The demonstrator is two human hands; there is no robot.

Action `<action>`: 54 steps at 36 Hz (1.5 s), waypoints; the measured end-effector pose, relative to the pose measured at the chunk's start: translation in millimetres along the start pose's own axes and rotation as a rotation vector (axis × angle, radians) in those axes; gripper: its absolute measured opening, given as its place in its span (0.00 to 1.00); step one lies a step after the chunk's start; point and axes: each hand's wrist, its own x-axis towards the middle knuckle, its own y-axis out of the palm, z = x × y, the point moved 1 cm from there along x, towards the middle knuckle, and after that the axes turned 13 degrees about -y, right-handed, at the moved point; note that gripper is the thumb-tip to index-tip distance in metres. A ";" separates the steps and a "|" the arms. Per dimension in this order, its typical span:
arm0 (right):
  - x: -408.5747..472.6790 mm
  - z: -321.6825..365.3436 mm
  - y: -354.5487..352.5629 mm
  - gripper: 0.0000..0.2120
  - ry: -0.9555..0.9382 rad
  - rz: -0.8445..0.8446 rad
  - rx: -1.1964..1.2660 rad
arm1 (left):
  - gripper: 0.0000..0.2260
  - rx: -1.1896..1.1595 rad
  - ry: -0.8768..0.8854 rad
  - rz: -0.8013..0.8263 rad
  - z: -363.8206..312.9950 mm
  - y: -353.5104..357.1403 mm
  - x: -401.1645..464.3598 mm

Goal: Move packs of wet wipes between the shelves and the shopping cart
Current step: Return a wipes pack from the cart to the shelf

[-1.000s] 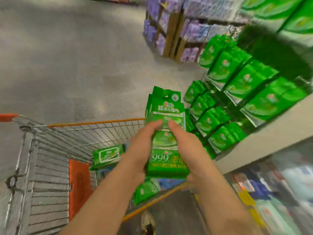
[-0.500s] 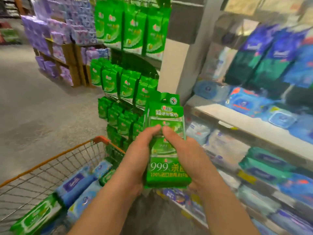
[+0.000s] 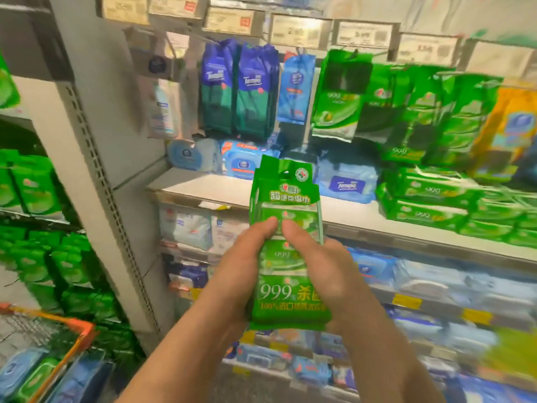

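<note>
Since the earlier frames you have turned away from the cart (image 3: 74, 334), now low at 8 o'clock, and you face the shelf (image 3: 348, 212) directly. Your left hand (image 3: 238, 274) and right hand (image 3: 325, 274) both grip the green pack of wipes (image 3: 286, 228), upright at the centre, thumbs pressed on its front. The matching green packs (image 3: 334, 103) hang at 1 o'clock, above the shelf board. The risk is at the hook: the view is blurred there, so I cannot see it clearly. If the small hole at the pack's top misses it, the soft pack may fold, slip and fall on the blue packs (image 3: 351, 184) below, or knock a neighbour down.
</note>
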 end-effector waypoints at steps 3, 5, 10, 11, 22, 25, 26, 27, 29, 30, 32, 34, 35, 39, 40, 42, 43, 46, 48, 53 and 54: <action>1.6 -2.6 -46.5 0.26 -0.033 -0.045 -0.026 | 0.25 0.097 -0.020 0.038 21.7 30.5 18.8; 0.7 -5.2 -73.8 0.18 -0.084 -0.040 -0.033 | 0.31 0.153 -0.037 0.037 31.4 50.5 30.1; -4.9 -7.7 -126.1 0.07 -0.092 -0.034 0.098 | 0.31 0.254 -0.099 0.101 49.2 90.4 57.1; -3.6 -9.2 -134.4 0.09 -0.083 -0.043 0.117 | 0.29 0.284 -0.109 0.117 50.7 97.7 59.5; 15.7 -14.3 -186.2 0.16 0.028 -0.191 0.415 | 0.47 0.542 -0.027 0.124 37.8 121.1 111.1; 27.5 -16.7 -192.4 0.19 -0.002 -0.198 0.476 | 0.13 0.415 -0.085 0.255 53.9 135.4 115.7; 32.0 -15.4 -195.7 0.18 -0.009 -0.204 0.469 | 0.13 0.342 -0.167 0.253 57.7 140.4 126.0; 36.8 -14.2 -199.5 0.19 -0.012 -0.211 0.463 | 0.16 0.291 -0.202 0.278 59.7 143.1 128.4; 47.4 -10.2 -207.0 0.21 -0.017 -0.226 0.441 | 0.19 0.230 -0.207 0.364 56.6 144.7 143.5; 53.6 -8.0 -209.6 0.22 -0.022 -0.232 0.426 | 0.20 0.210 -0.201 0.377 52.5 148.1 151.4; 66.5 -4.1 -214.7 0.22 -0.034 -0.237 0.397 | 0.21 0.196 -0.180 0.398 43.8 158.1 163.1; 78.9 0.4 -219.6 0.20 -0.053 -0.259 0.381 | 0.20 0.209 -0.134 0.440 37.3 165.9 178.1; 84.2 3.0 -222.9 0.19 -0.065 -0.268 0.375 | 0.19 0.209 -0.123 0.471 32.2 170.7 182.2; 100.7 10.8 -233.7 0.18 -0.119 -0.323 0.383 | 0.19 0.214 -0.102 0.496 17.8 185.3 204.5; 104.3 11.5 -235.9 0.18 -0.126 -0.330 0.398 | 0.19 0.211 -0.097 0.492 16.6 187.3 212.4; 110.3 11.8 -240.6 0.19 -0.135 -0.359 0.395 | 0.22 0.205 -0.089 0.512 14.6 189.8 223.3; 112.9 11.6 -243.3 0.20 -0.142 -0.377 0.389 | 0.22 0.207 -0.088 0.521 12.0 193.3 223.1; 118.7 12.4 -255.8 0.23 -0.166 -0.403 0.403 | 0.20 0.223 -0.053 0.499 7.9 202.7 230.6; 120.9 14.5 -266.9 0.21 -0.197 -0.399 0.403 | 0.14 0.227 -0.029 0.443 1.1 213.4 242.8; 130.9 16.6 -296.9 0.14 -0.269 -0.409 0.361 | 0.23 0.353 0.000 0.380 -11.0 221.0 261.4; 134.6 16.1 -302.7 0.14 -0.279 -0.418 0.325 | 0.30 0.300 0.010 0.353 -11.5 220.9 267.1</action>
